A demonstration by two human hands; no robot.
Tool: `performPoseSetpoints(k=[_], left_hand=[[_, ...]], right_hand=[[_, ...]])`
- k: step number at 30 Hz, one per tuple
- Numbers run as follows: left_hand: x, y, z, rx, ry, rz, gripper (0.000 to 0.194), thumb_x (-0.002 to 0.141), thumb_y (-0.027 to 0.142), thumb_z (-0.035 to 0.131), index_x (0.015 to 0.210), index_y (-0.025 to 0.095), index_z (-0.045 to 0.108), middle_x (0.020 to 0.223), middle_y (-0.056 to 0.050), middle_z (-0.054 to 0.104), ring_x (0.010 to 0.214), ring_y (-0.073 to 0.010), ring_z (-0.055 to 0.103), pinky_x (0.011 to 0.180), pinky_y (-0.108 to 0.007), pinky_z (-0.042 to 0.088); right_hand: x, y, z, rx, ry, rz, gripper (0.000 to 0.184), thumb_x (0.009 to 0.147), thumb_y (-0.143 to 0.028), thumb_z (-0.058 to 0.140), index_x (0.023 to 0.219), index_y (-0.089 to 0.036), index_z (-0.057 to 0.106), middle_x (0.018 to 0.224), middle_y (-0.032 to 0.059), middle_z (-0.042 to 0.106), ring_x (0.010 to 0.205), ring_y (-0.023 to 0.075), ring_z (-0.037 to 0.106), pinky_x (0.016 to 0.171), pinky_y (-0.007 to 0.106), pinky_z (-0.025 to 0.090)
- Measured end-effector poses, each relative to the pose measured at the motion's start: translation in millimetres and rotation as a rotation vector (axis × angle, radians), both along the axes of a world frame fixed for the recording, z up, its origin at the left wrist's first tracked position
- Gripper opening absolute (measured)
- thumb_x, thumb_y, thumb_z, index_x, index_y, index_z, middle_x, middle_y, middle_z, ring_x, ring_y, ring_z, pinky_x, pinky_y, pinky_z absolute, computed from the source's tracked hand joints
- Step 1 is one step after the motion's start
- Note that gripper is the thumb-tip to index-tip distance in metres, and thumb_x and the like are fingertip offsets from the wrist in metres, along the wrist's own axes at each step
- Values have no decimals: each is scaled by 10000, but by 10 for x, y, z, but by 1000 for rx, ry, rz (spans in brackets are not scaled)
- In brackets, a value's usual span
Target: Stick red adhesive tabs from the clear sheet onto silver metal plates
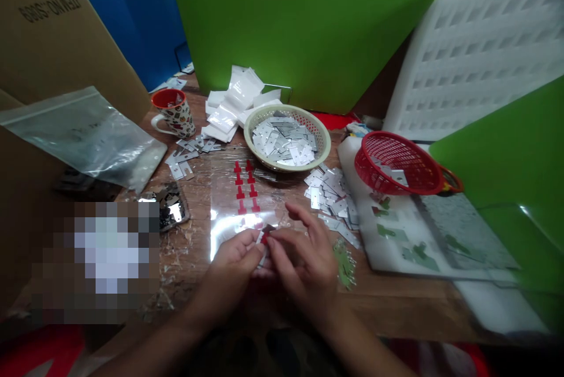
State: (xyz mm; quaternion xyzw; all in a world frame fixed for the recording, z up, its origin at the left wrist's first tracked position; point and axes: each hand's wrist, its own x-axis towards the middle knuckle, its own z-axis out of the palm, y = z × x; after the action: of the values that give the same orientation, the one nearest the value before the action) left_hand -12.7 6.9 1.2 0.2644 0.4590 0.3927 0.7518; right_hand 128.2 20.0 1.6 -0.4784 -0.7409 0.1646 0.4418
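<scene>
Near the table's front edge, my left hand [235,256] is closed on a small flat metal plate [264,258]. A small red piece [265,238] lies against the plate, pinched by the thumb and forefinger of my right hand [308,256]; its other fingers are partly raised. My fingers cover much of both. Just beyond my hands is a clear plastic sheet [222,206] bearing two columns of red T-shaped stickers [240,192]. Loose metal plates [330,192] are heaped to the right of the sheet, and a cream basket [324,157] full of similar plates stands behind it.
A patterned mug [183,121], white packets [235,101] and a clear bag [83,136] occupy the back left. A tray of shiny parts [171,206] sits left. At right, a red basket [399,160] rests on white foam [368,236]. Green pieces [344,264] lie beside my right hand.
</scene>
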Motion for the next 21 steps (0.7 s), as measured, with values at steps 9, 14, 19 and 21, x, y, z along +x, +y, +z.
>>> performPoseSetpoints(k=[9, 14, 19, 21], left_hand=[[64, 3, 16, 10, 63, -45, 277, 870, 335, 560, 1050, 135, 629, 867, -86, 711, 729, -162, 675, 713, -281, 532], [70, 3, 30, 13, 54, -42, 290, 870, 334, 560, 1070, 132, 620, 862, -84, 713, 729, -159, 677, 713, -273, 530], [73, -3, 67, 6, 66, -41, 278, 864, 334, 564, 1044, 128, 619, 844, -81, 715, 718, -167, 679, 708, -286, 537], [77, -2, 80, 6, 64, -36, 276, 861, 336, 568, 1040, 132, 618, 852, -79, 716, 715, -168, 680, 713, -294, 540]], right_hand=[[12, 49, -74, -144, 175, -72, 96, 828, -142, 625, 857, -223, 667, 1127, 77, 601, 1064, 234, 578, 895, 409, 476], [7, 50, -74, -136, 171, -81, 87, 828, -145, 625, 848, -218, 667, 1081, 75, 606, 1035, 226, 583, 876, 388, 474], [7, 47, -102, -157, 167, -81, 79, 839, -166, 616, 856, -223, 667, 1077, 78, 611, 1025, 231, 585, 863, 394, 479], [6, 43, -99, -154, 155, -86, 82, 840, -170, 611, 854, -225, 670, 1074, 79, 614, 1022, 234, 586, 861, 400, 479]])
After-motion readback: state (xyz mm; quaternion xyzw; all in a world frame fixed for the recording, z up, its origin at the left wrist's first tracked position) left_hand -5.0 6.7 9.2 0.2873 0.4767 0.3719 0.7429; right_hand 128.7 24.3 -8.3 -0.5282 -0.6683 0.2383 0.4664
